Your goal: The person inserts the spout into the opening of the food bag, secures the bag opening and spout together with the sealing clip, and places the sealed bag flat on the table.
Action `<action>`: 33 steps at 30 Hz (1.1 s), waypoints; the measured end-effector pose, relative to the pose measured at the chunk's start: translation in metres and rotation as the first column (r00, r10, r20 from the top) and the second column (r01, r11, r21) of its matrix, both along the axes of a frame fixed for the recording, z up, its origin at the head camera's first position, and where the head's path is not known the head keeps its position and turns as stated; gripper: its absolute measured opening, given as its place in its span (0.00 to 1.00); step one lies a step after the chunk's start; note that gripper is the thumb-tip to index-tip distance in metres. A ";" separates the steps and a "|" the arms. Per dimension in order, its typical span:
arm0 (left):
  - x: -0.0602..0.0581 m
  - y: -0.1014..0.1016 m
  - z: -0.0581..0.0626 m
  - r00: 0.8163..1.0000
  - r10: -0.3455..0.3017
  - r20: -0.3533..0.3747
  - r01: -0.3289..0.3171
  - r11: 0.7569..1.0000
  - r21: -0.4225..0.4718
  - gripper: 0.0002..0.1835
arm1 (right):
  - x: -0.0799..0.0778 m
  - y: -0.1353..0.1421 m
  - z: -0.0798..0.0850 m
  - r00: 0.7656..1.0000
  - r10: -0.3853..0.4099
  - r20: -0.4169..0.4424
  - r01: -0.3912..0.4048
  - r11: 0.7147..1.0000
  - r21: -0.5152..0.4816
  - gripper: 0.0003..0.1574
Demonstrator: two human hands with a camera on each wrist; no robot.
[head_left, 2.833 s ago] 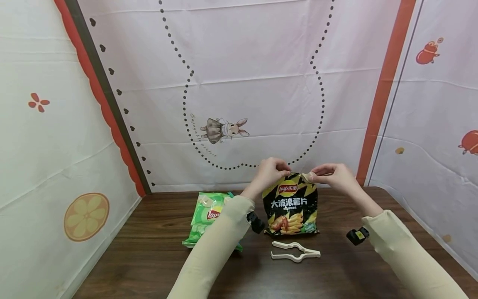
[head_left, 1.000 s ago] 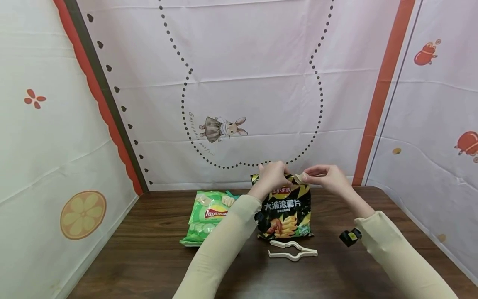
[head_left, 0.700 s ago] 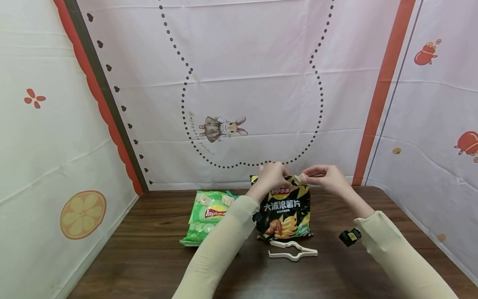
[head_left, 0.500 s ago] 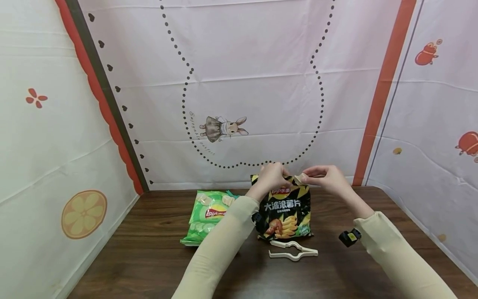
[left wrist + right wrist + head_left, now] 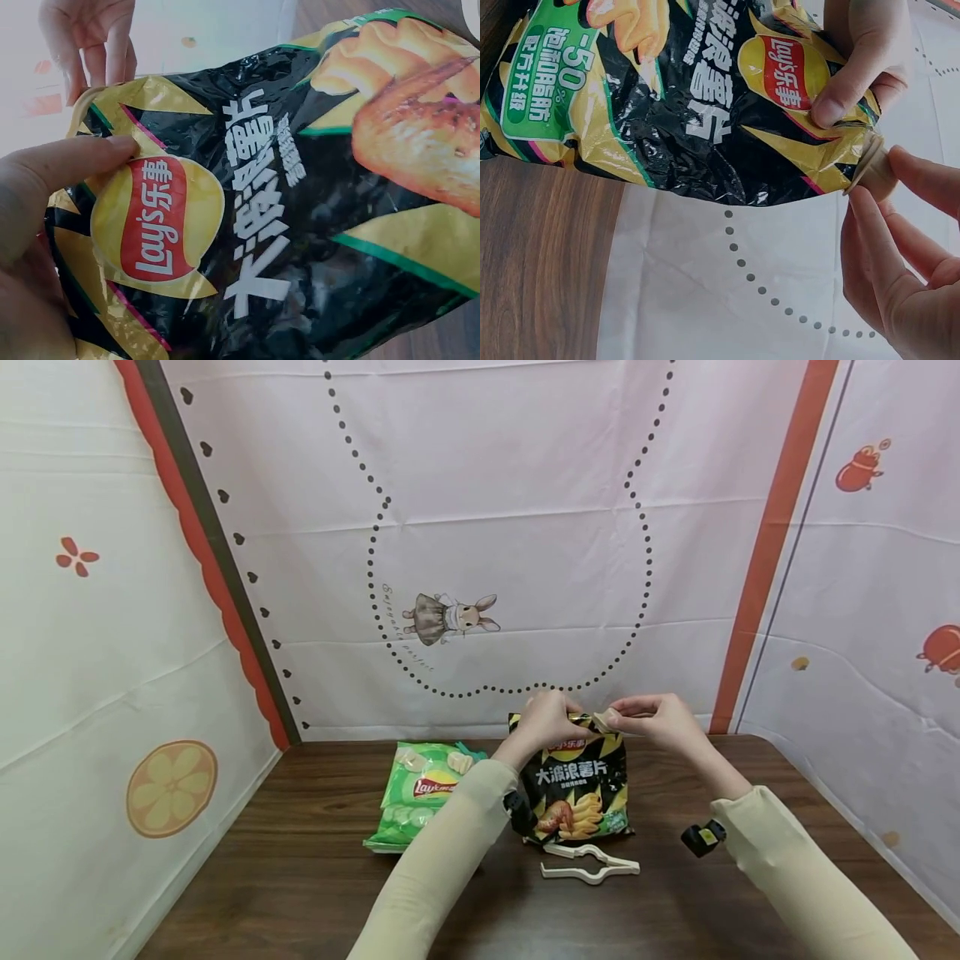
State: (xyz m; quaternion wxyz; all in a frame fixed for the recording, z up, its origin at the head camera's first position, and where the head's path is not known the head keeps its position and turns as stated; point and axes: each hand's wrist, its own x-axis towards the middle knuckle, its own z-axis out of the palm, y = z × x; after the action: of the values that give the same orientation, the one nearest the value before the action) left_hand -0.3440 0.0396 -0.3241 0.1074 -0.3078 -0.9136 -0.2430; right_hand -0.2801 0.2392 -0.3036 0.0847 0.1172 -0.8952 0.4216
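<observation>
A black and yellow Lay's chip bag point(image 5: 573, 789) stands upright on the table, its top edge gathered between both hands. My left hand point(image 5: 546, 722) grips the upper part, thumb pressed on the front beside the logo, as the left wrist view shows; the other fingers are hidden behind the bag. At the top right corner, my right hand point(image 5: 660, 722) pinches a small beige cap-like piece point(image 5: 875, 169) with a flared rim between thumb and fingertips. The rim sits right against the bag's corner. Just in front of the bag lies a cream-coloured bag clip point(image 5: 592, 867), its two arms spread apart.
A green Lay's chip bag point(image 5: 420, 789) lies to the left, partly covered by the left sleeve point(image 5: 442, 852). Something teal shows at its top corner. The dark wooden table point(image 5: 285, 877) is enclosed by printed cloth walls point(image 5: 495, 543) at the back and sides.
Since the oldest frame the left hand has slid from the bag's top edge down over its upper front. Bag and right hand have shifted slightly left. Over the last second little moves.
</observation>
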 end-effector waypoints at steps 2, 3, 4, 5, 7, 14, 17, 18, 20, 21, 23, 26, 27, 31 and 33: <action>0.000 0.000 -0.002 1.000 -0.006 0.002 0.006 1.000 0.020 0.13 | 0.001 0.000 0.000 1.000 0.001 0.002 -0.001 1.000 -0.005 0.28; -0.001 -0.001 -0.003 1.000 -0.008 0.004 0.008 1.000 0.030 0.14 | 0.001 -0.001 0.000 1.000 0.000 0.002 0.000 1.000 -0.004 0.28; -0.001 -0.001 -0.004 1.000 -0.011 -0.002 0.011 0.999 0.037 0.14 | 0.001 -0.001 -0.001 1.000 -0.001 0.002 0.001 1.000 -0.005 0.28; -0.001 -0.001 -0.004 1.000 -0.012 -0.009 0.013 0.999 0.040 0.15 | 0.001 -0.001 -0.001 1.000 -0.002 0.001 0.002 1.000 -0.003 0.28; -0.001 -0.001 -0.006 1.000 -0.013 -0.022 0.014 0.999 0.043 0.17 | 0.000 -0.002 -0.001 1.000 -0.003 0.001 0.003 1.000 -0.001 0.28; 0.000 -0.002 -0.009 0.998 -0.009 -0.057 0.012 0.998 0.062 0.16 | -0.001 -0.002 -0.002 1.000 -0.008 0.022 0.008 1.000 -0.015 0.27; 0.000 -0.001 -0.009 0.999 -0.006 -0.047 0.009 0.998 0.065 0.12 | -0.001 -0.002 -0.001 1.000 -0.012 0.027 0.013 1.000 -0.011 0.27; 0.000 -0.001 -0.009 0.999 -0.005 -0.042 0.008 0.998 0.064 0.11 | -0.001 -0.002 -0.001 1.000 -0.012 0.029 0.012 1.000 -0.011 0.27; 0.000 -0.002 -0.008 1.000 -0.002 -0.031 0.003 0.998 0.057 0.10 | -0.001 -0.002 -0.001 0.999 -0.012 0.030 0.012 1.000 -0.007 0.27; -0.001 -0.002 -0.008 1.000 -0.003 -0.025 0.004 0.998 0.056 0.09 | -0.001 -0.002 -0.001 0.999 -0.011 0.030 0.011 1.000 -0.007 0.27; 0.000 -0.001 -0.007 1.000 -0.006 -0.017 0.007 0.999 0.051 0.09 | -0.001 -0.002 -0.001 1.000 -0.008 0.028 0.008 1.000 -0.007 0.27; 0.000 0.000 -0.006 1.000 -0.007 -0.015 0.008 0.999 0.046 0.11 | -0.001 -0.002 -0.001 1.000 -0.008 0.022 0.008 1.000 -0.003 0.27; 0.000 0.000 -0.006 1.000 -0.008 -0.017 0.009 0.999 0.047 0.12 | -0.001 -0.002 -0.001 1.000 -0.006 0.021 0.006 1.000 -0.003 0.27; -0.001 0.001 -0.007 1.000 -0.004 -0.029 0.006 0.999 0.047 0.18 | 0.000 -0.001 -0.001 1.000 0.001 0.026 0.000 1.000 -0.017 0.28; -0.001 0.002 -0.008 0.999 -0.004 -0.036 0.005 0.999 0.047 0.20 | 0.001 -0.001 -0.001 1.000 0.007 0.025 -0.006 1.000 -0.025 0.28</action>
State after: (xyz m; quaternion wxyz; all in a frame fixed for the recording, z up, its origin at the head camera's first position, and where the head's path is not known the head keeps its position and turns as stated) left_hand -0.3451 0.0417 -0.3321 0.1304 -0.3116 -0.9049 -0.2589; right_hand -0.2788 0.2378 -0.3043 0.0734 0.1136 -0.8905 0.4343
